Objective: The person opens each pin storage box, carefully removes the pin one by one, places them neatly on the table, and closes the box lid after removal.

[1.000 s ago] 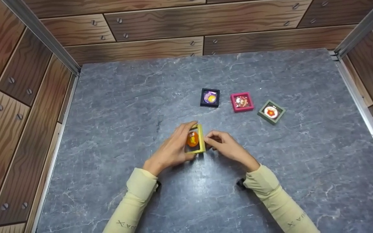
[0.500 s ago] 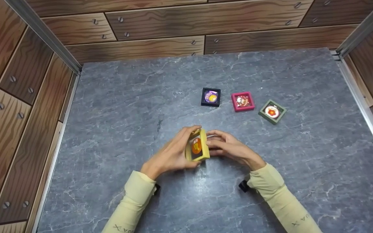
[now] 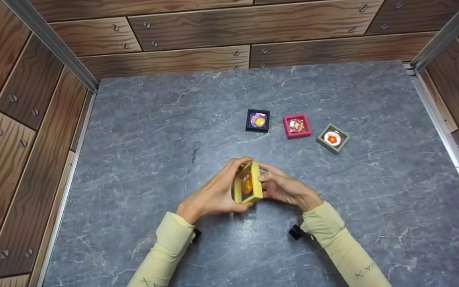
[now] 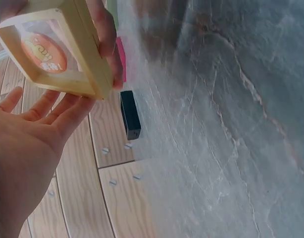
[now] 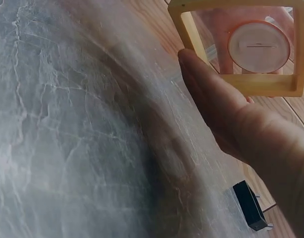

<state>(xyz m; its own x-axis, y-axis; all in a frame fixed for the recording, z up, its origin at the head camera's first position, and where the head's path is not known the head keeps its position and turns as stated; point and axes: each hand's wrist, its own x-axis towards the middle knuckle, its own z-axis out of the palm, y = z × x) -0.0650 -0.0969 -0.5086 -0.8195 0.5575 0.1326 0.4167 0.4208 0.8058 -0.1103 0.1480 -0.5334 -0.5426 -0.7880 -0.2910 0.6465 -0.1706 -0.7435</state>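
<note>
A yellow square display frame [image 3: 257,184] is held tilted up on edge between both hands. Inside its clear film sits a round orange badge [image 3: 247,184] with a yellow figure. My left hand [image 3: 213,193] grips the frame by its upper and lower edges, thumb on the near side. From the right, my right hand [image 3: 287,189] holds the frame's other side, its thumb at the edge and some fingers hidden behind. In the right wrist view the badge's pale back [image 5: 259,47] shows through the film, with a thin dark line across it.
Farther back on the grey marbled tabletop [image 3: 153,139] lie a black frame [image 3: 257,129], a pink frame [image 3: 297,135] and a green frame [image 3: 325,148], each with a round badge. Wood-patterned walls [image 3: 189,30] enclose the table at the back and sides.
The yellow frame has moved slightly right and nearer, turning more edge-on to the head view. My right hand has gone from fingertips at its side to a fuller hold. The other frames stay put.
</note>
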